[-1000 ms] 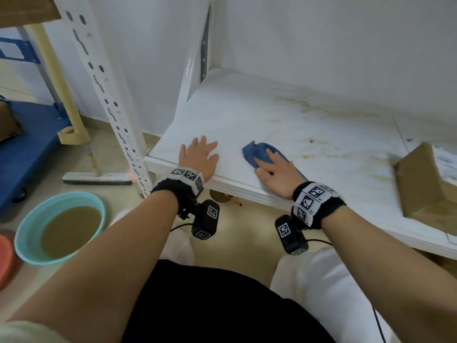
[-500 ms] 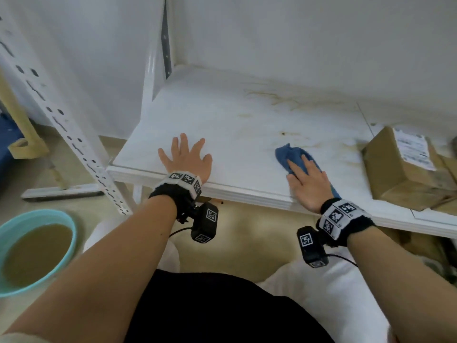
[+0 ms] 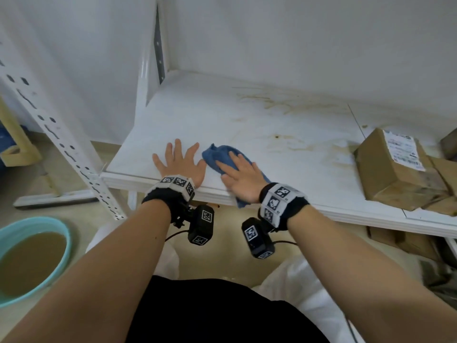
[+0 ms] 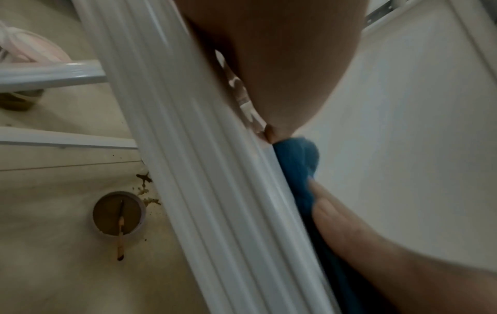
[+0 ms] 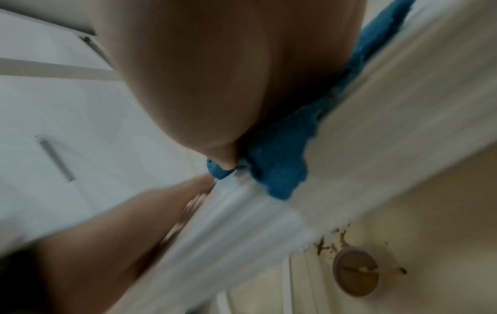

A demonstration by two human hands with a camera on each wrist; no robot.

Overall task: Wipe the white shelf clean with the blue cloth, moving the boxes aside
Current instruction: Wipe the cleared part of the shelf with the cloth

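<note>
One white shelf (image 3: 259, 125), stained toward 1 o'clock. One blue cloth (image 3: 220, 154) at its front edge, pressed flat under your right hand (image 3: 243, 178), fingers straight. Your left hand (image 3: 179, 162), one, lies flat, released, just beside at 9 o'clock. Cardboard boxes (image 3: 395, 169), at least two, at 3 o'clock.

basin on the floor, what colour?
Light turquoise basin, holding murky brown water. Shows best in the head view, lower left.

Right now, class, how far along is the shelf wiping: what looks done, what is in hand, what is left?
Done: the shelf looks white near its left corner. In hand: the right hand presses the blue cloth flat at the front edge; the left hand rests beside it. Left: brown stains farther back, and the boxes on the right.
</note>
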